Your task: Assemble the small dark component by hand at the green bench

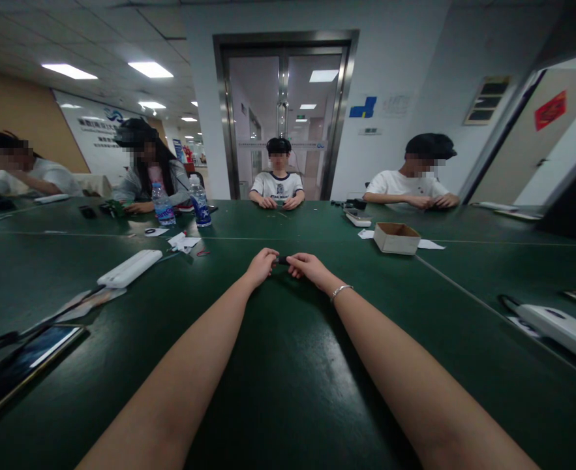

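Observation:
Both my arms stretch out over a dark green table (288,365). My left hand (261,264) and my right hand (306,266) meet at the table's middle, fingers pinched together. Between them they hold a small black object (281,260), too small to name. A thin bracelet (340,290) circles my right wrist.
A white power bank (130,268) and a phone (21,365) lie at the left. Two water bottles (199,203) stand far left. An open cardboard box (396,237) sits right of centre. Another white device (559,326) lies at the right edge. Several people sit round the table's far side.

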Motion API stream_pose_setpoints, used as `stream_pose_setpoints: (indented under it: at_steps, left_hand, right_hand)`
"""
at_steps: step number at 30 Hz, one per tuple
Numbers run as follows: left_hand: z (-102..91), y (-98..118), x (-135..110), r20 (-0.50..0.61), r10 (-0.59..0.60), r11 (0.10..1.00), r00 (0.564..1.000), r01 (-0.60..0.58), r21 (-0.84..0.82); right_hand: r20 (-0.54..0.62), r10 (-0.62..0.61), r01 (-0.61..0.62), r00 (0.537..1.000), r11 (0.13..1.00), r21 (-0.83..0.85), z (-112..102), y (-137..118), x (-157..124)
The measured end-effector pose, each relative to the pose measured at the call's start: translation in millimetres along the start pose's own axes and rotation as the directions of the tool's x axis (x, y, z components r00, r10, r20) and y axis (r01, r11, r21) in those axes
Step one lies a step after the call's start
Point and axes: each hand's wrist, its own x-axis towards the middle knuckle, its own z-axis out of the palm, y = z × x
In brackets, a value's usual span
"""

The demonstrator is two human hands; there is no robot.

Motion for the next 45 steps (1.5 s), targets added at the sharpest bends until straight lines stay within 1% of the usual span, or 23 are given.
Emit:
stream_pose_setpoints:
  at_steps: [9, 16, 23, 29, 37, 42, 45]
  left_hand:
    - [-1.8, 0.9, -3.0, -0.017, 0.043, 0.999, 0.999, -0.043, -0.006]
    - [-1.3, 0.8, -2.5, 0.023, 0.033, 0.999, 0.999, -0.034, 0.039]
    - [-1.1, 2.0, -3.8, 0.005, 0.018, 1.0, 1.0, -0.018, 0.023]
    - [-0.5, 2.5, -4.2, -0.002, 0.035, 0.999, 0.999, -0.035, 0.012]
    - [-1.6, 2.4, -5.2, 0.008, 0.063, 0.998, 0.998, -0.063, 0.012]
    - [-1.6, 2.1, -4.0, 0.032, 0.039, 0.999, 0.999, -0.039, 0.014]
    - [-0.8, 1.1, -3.7, 0.011, 0.04, 0.999, 0.999, -0.04, 0.013]
  right_hand:
    - [-0.002, 0.0, 0.0, 1.0, 1.0, 0.0, -0.4, -1.0, -0.2]
    - [0.001, 0.0, 0.0, 1.0, 1.0, 0.005, -0.5, -0.6, -0.3]
    - [0.002, 0.002, -0.002, 1.0, 1.0, 0.011, -1.2, 0.3, -0.3]
    - [0.01, -0.015, 0.015, 1.0, 1.0, -0.009, -0.7, -0.8, -0.4]
    - [0.003, -0.003, 0.003, 1.0, 1.0, -0.001, -0.8, -1.7, -0.7]
    - [0.001, 0.0, 0.0, 1.0, 1.0, -0.003, -1.1, -0.7, -0.1]
    - [0.003, -0.005, 0.005, 1.0, 1.0, 0.001, -1.4, 0.2, 0.1]
